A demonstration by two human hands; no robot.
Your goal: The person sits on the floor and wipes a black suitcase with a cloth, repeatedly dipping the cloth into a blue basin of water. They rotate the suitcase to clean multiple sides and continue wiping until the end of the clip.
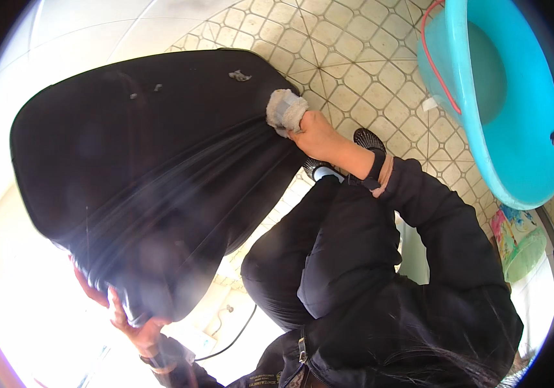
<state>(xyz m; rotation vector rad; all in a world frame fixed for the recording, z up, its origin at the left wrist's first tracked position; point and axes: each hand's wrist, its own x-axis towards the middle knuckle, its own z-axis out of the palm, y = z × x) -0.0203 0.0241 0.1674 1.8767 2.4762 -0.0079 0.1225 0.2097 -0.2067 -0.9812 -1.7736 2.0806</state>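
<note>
A large black fabric-covered panel with rounded corners lies tilted in front of me, on the left. Its cloth runs in long creases down to the lower left, where my left hand is closed around the gathered fabric. My right hand is closed on a balled, fluffy whitish cloth with a grey band. That cloth rests against the panel's right edge. A small grey clump of lint and a few smaller bits lie on the black surface.
A big turquoise tub with a red hoop stands at right, seemingly with water inside. Beside it is a light green translucent container. Patterned tiles cover the floor. A dark cable runs near my left forearm. Glare washes out the lower left.
</note>
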